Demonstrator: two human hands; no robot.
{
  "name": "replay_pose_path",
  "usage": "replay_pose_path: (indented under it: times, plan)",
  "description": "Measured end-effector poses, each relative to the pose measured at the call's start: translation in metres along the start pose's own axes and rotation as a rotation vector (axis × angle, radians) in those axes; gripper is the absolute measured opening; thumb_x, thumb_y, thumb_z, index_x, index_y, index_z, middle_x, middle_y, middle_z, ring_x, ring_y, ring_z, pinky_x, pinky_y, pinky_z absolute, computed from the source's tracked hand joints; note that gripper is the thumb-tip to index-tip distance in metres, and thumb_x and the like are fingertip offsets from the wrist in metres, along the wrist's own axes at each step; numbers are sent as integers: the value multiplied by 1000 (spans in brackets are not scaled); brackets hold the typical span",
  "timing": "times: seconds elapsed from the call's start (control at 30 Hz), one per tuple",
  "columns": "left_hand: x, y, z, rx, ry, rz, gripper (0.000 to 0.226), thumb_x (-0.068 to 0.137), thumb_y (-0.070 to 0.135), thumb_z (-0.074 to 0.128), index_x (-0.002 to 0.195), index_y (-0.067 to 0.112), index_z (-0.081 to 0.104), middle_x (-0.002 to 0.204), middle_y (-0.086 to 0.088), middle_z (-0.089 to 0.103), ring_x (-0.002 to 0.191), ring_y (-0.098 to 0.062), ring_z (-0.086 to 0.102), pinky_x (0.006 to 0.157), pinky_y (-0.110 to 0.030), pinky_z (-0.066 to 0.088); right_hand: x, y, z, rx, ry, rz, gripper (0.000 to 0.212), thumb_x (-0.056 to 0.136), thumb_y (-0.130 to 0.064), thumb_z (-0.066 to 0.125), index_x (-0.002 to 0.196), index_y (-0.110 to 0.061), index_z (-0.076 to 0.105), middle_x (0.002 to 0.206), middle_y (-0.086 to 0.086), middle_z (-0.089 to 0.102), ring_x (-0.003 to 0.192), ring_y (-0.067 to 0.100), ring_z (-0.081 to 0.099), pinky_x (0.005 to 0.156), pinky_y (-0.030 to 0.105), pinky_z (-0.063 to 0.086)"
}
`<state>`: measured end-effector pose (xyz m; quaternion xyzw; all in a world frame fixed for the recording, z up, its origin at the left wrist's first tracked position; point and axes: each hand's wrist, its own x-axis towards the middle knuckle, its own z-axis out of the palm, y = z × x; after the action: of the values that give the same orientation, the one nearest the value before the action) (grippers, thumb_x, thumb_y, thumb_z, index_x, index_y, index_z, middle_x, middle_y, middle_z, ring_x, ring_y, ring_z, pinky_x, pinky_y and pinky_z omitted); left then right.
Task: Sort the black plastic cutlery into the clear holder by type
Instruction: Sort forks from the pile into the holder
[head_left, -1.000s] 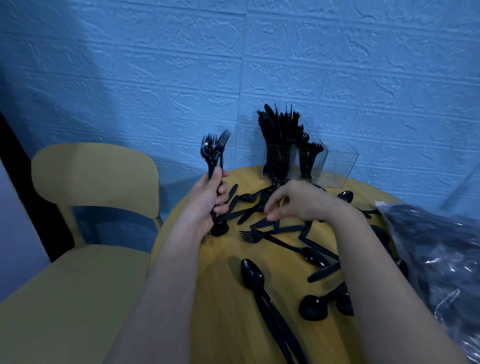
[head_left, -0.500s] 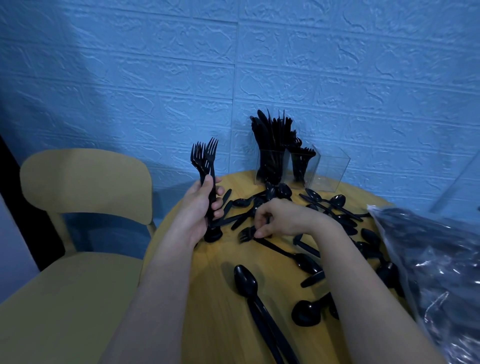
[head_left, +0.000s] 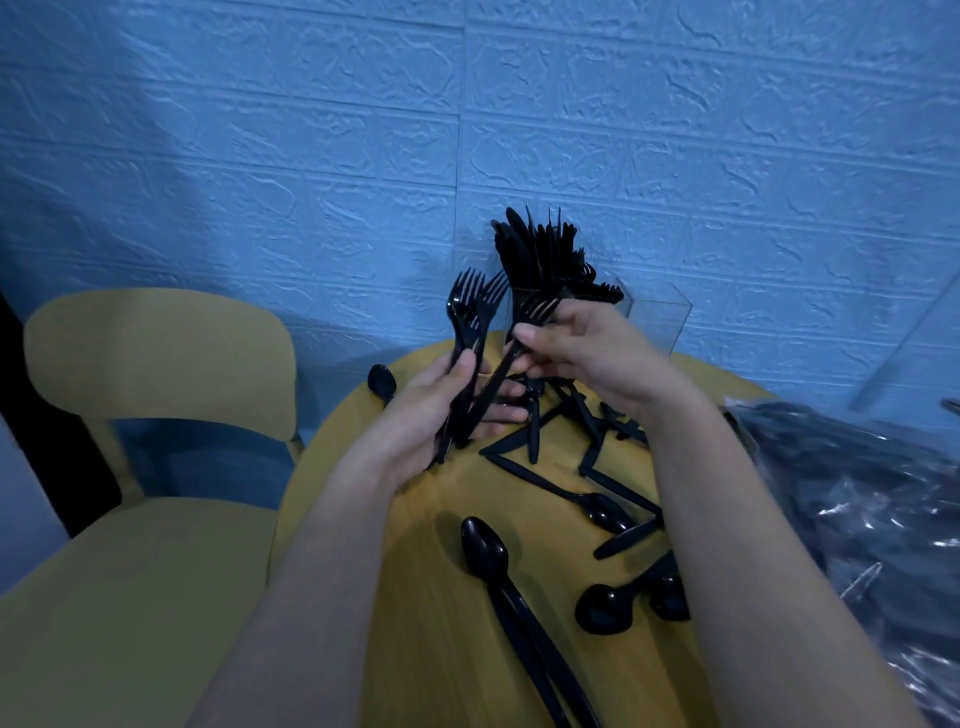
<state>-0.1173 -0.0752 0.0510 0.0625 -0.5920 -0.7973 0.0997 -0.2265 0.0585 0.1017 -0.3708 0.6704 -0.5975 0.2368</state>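
The clear holder (head_left: 657, 319) stands at the back of the round table (head_left: 441, 519), just above the middle of the frame. Its left part is packed w/ black cutlery (head_left: 535, 249) standing up; which type is in there is hard to tell. The right part looks see-through w/ nothing dark in it.

In front of it, mid frame, both arms come up from the bottom edge and meet over the table. The left hand (head_left: 431, 410) is raised, palm turned in, fingers & thumb curled round a bunch of forks (head_left: 470, 332). The prongs point up and the handles stick out below the palm. The right hand (head_left: 582, 348) is just beside it, a bit higher, wrist bent. Its thumb & fingers pinch one fork (head_left: 511, 358) near the neck. That fork leans to the left, its handle down among the bunch in the left hand.

More loose cutlery lies on the table under and right of the hands: a big spoon (head_left: 485, 551) low in the middle, another spoon (head_left: 605, 610) to its right, one spoon (head_left: 382, 382) by the left table edge, plus a jumble of handles.

Far right is a crinkly plastic bag (head_left: 857, 519). At left is a yellow chair (head_left: 156, 364). Behind it all is a blue brick-pattern wall (head_left: 311, 156).
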Motion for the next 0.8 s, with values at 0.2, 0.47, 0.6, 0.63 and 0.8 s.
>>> replay_pose_path:
  times: [0.2,0.47,0.6,0.63,0.8]
  plan:
    - [0,-1,-3,-5,-119,-64,25,98,36,38,105,14,47,60,4,44,39,-4,29,36,-15,28,8,11,11,-394,121,-2,19,85,-29,69,76,-14,62,59,-8,61,49,-3,53,54,11,42]
    - [1,-6,1,35,-234,-120,28,98,38,37,96,12,46,59,3,33,38,-2,24,32,-13,22,8,16,9,-101,8,6,13,89,-19,63,95,-9,58,68,0,64,55,9,57,51,19,44]
    - [0,-6,8,-54,-297,-150,27,97,38,38,95,13,47,59,3,32,38,-3,24,33,-15,23,6,12,5,-8,-34,17,18,88,-17,63,98,-3,58,81,13,65,52,9,55,52,21,44]
    - [1,-6,11,-67,-305,-155,27,96,39,38,94,14,47,59,3,33,39,-4,24,34,-16,25,6,11,3,17,-32,17,14,88,-16,64,95,-5,58,83,14,64,51,9,54,53,22,44]
    - [16,3,31,135,-316,-151,33,100,42,33,94,13,45,61,4,37,44,-7,28,41,-19,30,1,5,-17,21,67,7,10,87,-14,66,84,-7,60,72,7,66,49,13,54,49,21,44]
